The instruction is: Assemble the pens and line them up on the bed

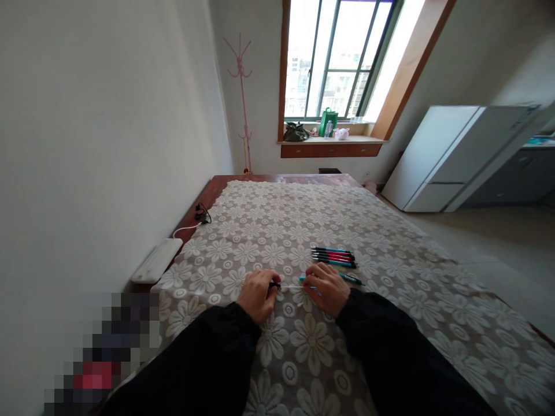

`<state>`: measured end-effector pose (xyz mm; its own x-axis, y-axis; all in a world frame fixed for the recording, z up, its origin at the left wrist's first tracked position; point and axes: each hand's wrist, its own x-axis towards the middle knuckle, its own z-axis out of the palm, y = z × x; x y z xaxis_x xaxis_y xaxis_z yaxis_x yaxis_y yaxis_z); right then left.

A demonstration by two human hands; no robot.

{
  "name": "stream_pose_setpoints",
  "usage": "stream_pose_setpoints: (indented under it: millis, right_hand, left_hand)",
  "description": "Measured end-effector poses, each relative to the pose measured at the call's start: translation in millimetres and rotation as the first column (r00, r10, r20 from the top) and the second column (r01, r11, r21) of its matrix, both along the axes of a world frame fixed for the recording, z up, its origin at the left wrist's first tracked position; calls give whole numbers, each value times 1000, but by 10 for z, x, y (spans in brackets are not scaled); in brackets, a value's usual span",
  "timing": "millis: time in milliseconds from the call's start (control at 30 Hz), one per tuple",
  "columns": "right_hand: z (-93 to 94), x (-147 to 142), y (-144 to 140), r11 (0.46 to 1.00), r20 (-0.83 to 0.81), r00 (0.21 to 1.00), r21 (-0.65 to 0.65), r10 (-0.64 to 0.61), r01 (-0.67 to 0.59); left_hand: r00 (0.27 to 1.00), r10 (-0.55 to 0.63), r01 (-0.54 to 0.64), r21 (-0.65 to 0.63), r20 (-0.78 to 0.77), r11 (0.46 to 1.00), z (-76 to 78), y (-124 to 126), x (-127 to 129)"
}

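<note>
Grips a small dark pen piece in the left hand, fingers curled shut around it, knuckles resting on the cream floral lace tablecloth. Pinches a slim teal plastic pen barrel in the right hand, also closed, with the barrel's far end poking out to the right past the fingers. Bridges the two hands with a thin white refill rod, lying just above the cloth, near the table's front edge and straight ahead of the body.

Leaves a small bunch of teal, pink and black pens lying side by side just beyond the right hand, untouched. Keeps a flat white power strip on the dark wood at the cloth's left edge, well apart from the hands.

Looks like the refill stage of working on one pen (whether going in or coming out cannot be told from this view). Calls for keeping both halves on one straight line, holding a light pinch on the barrel, and sparing the thin rod any bend.
</note>
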<state>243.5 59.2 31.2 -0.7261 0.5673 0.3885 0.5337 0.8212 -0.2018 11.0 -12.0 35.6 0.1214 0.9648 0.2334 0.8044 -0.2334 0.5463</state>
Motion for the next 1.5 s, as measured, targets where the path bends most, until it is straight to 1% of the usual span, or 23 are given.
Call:
stream_pose_setpoints:
  millis: [200,433,667,1100,1333,1500]
  right_hand:
    - [32,3,-9,1000,-19,1000,-13,-12,11]
    - [43,17,-6,1000,12,1000,-30,6,-5]
    - [20,21,14,1000,-21,1000,6,14,-14]
    - [-6,34,29,999,-78,996,19,50,-48]
    - [34,9,16,998,-105,993,36,53,-50]
    - [61,23,6,1000,-108,994,9,31,-30]
  left_hand:
    - [1000,-5,4,15,23,1000,-14,6,-6]
    - [999,6,-7,28,42,1000,-28,5,-7]
    - [999,12,-14,31,48,999,-40,17,-24]
    - [999,14,-15,28,42,999,-29,15,-7]
    - [999,3,-5,33,54,999,-39,2,-11]
    - [998,35,-37,26,61,999,-14,0,-5]
